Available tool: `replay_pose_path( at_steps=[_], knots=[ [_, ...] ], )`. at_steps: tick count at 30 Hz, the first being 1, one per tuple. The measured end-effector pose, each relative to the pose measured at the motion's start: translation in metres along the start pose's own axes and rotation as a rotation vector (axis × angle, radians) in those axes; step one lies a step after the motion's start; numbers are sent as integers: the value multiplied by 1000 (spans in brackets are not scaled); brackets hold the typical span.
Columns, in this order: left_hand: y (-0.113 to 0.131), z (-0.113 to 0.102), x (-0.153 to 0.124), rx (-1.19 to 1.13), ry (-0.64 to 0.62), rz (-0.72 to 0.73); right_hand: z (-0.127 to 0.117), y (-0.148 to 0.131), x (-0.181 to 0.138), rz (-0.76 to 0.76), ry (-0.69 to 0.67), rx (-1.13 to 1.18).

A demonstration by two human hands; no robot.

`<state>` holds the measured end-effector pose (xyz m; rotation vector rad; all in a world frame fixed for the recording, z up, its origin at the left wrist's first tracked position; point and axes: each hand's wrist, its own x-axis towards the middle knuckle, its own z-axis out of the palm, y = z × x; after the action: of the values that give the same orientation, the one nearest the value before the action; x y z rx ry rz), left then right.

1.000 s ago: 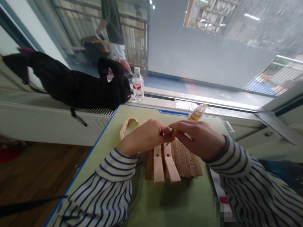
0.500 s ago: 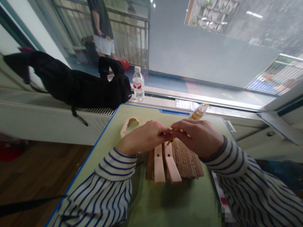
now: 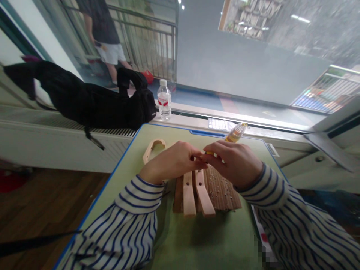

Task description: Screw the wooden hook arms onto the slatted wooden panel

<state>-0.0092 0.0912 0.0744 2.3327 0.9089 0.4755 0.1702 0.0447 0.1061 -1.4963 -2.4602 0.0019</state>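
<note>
My left hand [image 3: 180, 160] and my right hand [image 3: 234, 161] meet above the work, fingertips close together. A small yellow and dark piece [image 3: 209, 153] shows in the pinch of my right hand; its kind is hidden by the fingers. My left thumb and fingers are closed at its near end, and what they hold cannot be made out. Below lie two pale wooden pieces, a left one [image 3: 189, 200] and a right one [image 3: 206, 198], each with a dark hole. They rest on a brown ridged board [image 3: 225, 193] dotted with small bits. Their far ends are covered by my hands.
A curved wooden piece [image 3: 149, 148] lies at the left of the green table [image 3: 197, 243]. Behind my right hand is a clear and yellow object [image 3: 236, 132]. A water bottle [image 3: 164, 100] and a black bag [image 3: 98, 103] sit on the sill. Beyond the glass stands a person [image 3: 104, 33].
My hands have shifted only slightly, and more of the yellow piece shows between the right fingers. The wooden pieces stay in place. The person beyond the glass has moved left.
</note>
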Motion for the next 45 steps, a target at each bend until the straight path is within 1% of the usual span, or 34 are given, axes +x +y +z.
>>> replay_pose_path(
  at_steps=[5,10,13,18,26,34,38,45],
  knots=[
    [-2,1,0,-25,12,28,0,2,-2,-38,-21,113],
    [-4,2,0,-41,1,13,-1,2,-3,-80,-31,179],
    [-3,2,-1,-46,-2,14,-2,3,-2,-94,-55,167],
    [-3,2,-1,-59,-21,10,-2,4,-2,-71,-46,123],
    [1,0,-2,53,-27,12,-2,3,-1,-30,-44,40],
    [4,-3,-2,70,-74,39,5,3,-3,22,6,34],
    [0,-1,-1,43,-52,40,8,3,-5,25,19,39],
    [-1,0,-1,-5,-8,11,7,2,-2,31,1,30]
  ],
)
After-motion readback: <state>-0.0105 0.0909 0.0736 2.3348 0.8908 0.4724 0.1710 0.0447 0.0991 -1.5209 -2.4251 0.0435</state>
